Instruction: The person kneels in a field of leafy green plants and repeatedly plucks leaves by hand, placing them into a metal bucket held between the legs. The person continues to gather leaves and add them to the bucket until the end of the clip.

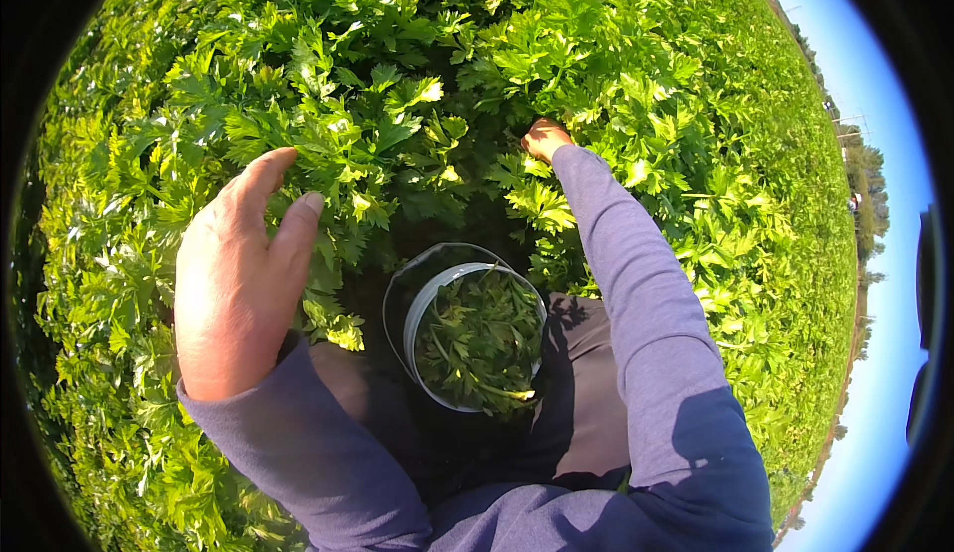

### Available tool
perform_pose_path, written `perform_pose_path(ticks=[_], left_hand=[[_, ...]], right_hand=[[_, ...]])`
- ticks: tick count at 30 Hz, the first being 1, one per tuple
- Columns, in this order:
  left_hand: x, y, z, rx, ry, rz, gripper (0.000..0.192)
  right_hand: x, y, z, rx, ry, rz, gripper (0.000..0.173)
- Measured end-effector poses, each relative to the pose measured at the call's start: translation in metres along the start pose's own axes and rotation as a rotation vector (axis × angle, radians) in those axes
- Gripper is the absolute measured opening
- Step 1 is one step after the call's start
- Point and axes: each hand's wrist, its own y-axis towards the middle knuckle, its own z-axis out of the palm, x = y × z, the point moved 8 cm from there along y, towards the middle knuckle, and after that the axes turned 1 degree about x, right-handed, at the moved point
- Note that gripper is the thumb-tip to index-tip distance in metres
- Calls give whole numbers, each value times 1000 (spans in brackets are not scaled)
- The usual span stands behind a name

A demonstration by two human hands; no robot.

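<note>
My left hand (242, 269) is raised over the leaves at the left, thumb and index finger apart, with nothing seen between them. Farther ahead and to the right, my right hand (546, 139) reaches in among leafy celery plants (566, 67). Its fingers are hidden by leaves and shadow, so I cannot tell whether they grip a stalk. A white plastic bucket (423, 306) stands between my legs, holding cut celery leaves and stalks (484, 336) up to about its rim. The bucket's wire handle (385, 313) leans to the far left side.
Dense green foliage (134, 254) surrounds me on both sides and ahead. A dark, shaded gap (469, 202) runs between the plants ahead of the bucket. My knees in dark trousers (589, 388) flank the bucket. Trees (864, 187) line the field's edge at the far right.
</note>
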Motion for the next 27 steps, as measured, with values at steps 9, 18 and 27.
perform_pose_path(ticks=[9, 18, 27], left_hand=[[3, -1, -2, -1, -14, 5, 41], [6, -1, -1, 6, -11, -25, 41], [4, -2, -1, 21, -6, -12, 43]], right_hand=[[16, -7, 6, 183, -71, -310, 29], [66, 5, -31, -475, 224, -529, 12], [136, -16, -5, 58, 709, -276, 33]])
